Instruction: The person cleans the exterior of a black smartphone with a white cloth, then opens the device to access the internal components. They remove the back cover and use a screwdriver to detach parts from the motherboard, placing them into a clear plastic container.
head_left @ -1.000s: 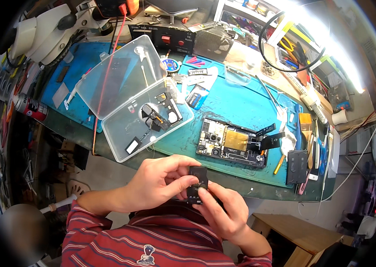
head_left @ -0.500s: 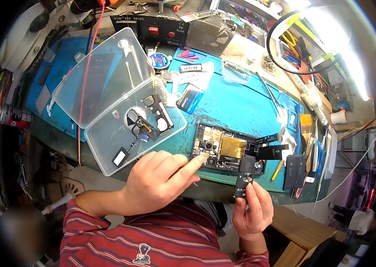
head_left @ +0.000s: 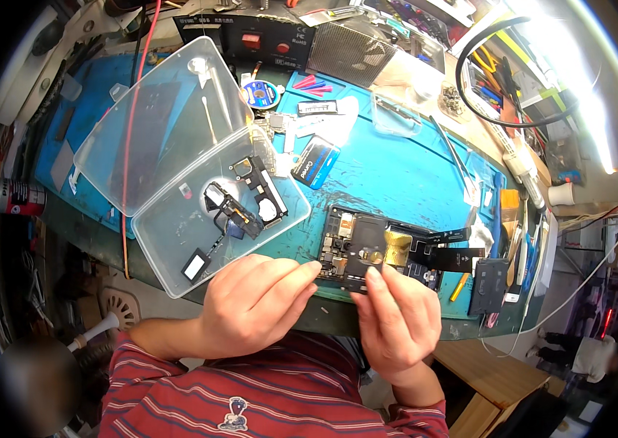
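Observation:
A disassembled phone [head_left: 338, 252] lies open-side up near the front edge of the blue mat [head_left: 397, 175], with a gold patch and a black flex strip to its right. My right hand [head_left: 397, 321] pinches a small black plate [head_left: 367, 237] by its lower edge and holds it flat over the phone's middle. My left hand [head_left: 254, 306] holds nothing; its loosely curled fingers reach right, and the fingertips rest on the phone's lower left corner.
An open clear plastic box [head_left: 177, 270] with small black phone parts sits left of the phone, its lid [head_left: 148, 131] folded back. A blue pack [head_left: 315, 162], tweezers [head_left: 455, 153], a black power unit [head_left: 265, 40] and tools crowd the back and right side.
My right hand has carried the black plate from in front of my chest up onto the phone. My left hand followed to the phone's corner. The view has tilted downward.

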`<action>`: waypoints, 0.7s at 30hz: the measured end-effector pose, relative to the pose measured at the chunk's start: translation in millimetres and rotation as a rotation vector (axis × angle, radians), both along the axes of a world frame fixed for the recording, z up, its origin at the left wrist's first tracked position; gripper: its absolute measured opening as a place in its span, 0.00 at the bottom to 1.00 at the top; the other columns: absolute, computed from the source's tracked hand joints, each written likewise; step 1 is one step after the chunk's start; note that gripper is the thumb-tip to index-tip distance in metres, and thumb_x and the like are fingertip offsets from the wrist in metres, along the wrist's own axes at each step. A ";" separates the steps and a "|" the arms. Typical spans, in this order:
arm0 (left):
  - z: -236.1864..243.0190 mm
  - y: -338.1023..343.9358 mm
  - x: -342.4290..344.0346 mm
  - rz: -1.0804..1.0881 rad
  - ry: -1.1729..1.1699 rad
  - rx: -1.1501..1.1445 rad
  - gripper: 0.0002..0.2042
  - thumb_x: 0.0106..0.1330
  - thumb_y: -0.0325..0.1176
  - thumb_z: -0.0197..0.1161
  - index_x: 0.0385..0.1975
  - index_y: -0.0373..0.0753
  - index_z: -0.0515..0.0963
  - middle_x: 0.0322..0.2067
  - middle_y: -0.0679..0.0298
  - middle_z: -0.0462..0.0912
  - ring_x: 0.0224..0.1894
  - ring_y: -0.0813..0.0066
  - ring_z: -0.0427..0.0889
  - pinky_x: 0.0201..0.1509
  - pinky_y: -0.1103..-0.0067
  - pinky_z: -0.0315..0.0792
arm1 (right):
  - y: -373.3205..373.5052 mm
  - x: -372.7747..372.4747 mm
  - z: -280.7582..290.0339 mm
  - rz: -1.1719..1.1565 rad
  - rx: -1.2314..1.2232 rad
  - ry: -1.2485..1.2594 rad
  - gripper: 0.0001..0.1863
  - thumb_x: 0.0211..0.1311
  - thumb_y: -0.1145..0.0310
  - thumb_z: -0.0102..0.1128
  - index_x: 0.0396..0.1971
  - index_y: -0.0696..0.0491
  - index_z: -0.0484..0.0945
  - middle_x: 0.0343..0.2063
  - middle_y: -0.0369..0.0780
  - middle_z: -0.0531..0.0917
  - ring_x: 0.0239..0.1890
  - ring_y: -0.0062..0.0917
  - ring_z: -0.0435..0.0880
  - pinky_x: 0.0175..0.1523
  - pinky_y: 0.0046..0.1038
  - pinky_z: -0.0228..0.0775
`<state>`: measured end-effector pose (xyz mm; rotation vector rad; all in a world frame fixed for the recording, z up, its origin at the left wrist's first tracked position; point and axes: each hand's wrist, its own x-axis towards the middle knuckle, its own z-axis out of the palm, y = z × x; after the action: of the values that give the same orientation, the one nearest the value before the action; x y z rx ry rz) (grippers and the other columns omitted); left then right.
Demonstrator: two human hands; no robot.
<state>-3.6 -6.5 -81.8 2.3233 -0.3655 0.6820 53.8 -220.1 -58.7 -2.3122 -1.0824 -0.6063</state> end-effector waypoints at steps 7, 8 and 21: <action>2.0 -5.5 1.7 0.050 0.081 -0.013 0.21 0.56 0.26 0.76 0.50 0.34 0.83 0.39 0.59 0.83 0.33 0.63 0.81 0.36 0.72 0.76 | 16.9 -2.0 -4.3 -0.057 -0.063 -0.014 0.19 0.51 0.70 0.80 0.45 0.55 0.89 0.42 0.37 0.89 0.38 0.24 0.84 0.42 0.26 0.68; 2.0 -5.8 1.5 0.055 0.087 -0.026 0.21 0.55 0.25 0.77 0.50 0.34 0.83 0.40 0.59 0.83 0.34 0.63 0.81 0.37 0.71 0.76 | 17.6 -2.1 -3.6 -0.061 -0.077 -0.018 0.19 0.51 0.69 0.80 0.45 0.55 0.89 0.42 0.37 0.89 0.38 0.24 0.83 0.42 0.26 0.67; 1.2 -3.6 2.9 0.037 0.086 -0.012 0.22 0.56 0.26 0.75 0.53 0.33 0.82 0.40 0.60 0.82 0.34 0.65 0.81 0.37 0.73 0.77 | 8.9 -3.4 -5.3 -0.114 -0.045 -0.008 0.20 0.51 0.70 0.80 0.45 0.55 0.88 0.43 0.38 0.90 0.38 0.25 0.83 0.46 0.27 0.65</action>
<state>-0.7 -10.2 -80.6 2.3442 -0.2795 0.5977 50.4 -211.2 -64.0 -2.4252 -0.9821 -0.6407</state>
